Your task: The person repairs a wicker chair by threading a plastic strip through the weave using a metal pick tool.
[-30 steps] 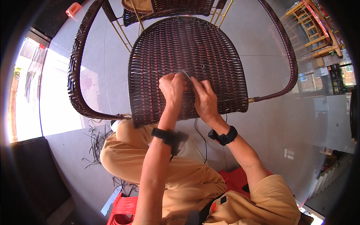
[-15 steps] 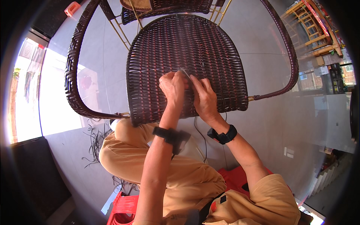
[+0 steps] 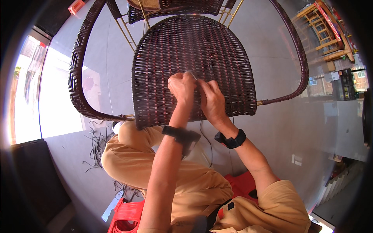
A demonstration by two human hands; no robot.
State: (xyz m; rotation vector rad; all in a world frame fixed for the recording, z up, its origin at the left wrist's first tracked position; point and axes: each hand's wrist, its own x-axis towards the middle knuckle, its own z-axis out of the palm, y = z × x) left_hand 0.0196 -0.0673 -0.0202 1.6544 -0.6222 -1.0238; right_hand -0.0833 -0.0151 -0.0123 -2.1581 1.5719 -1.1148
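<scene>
A dark brown woven wicker chair seat lies in front of my knees, its strands crossing in dense rows. My left hand is closed over the middle of the seat. From its fingers shows a thin, silvery-grey piece, slim like a strip or a small blade; its kind is not clear. Close beside it on the right, my right hand is bent in a pinch against the weave, fingertips near the thin piece. What those fingertips hold is hidden.
Wicker-wrapped armrests curve out at left and right. Loose dark strands lie on the floor to the left. Red plastic stool parts show beside me. Wooden furniture stands far right.
My left hand has shifted slightly to the right, and less of the thin silvery piece shows. My right hand stays nearly in place at the weave.
</scene>
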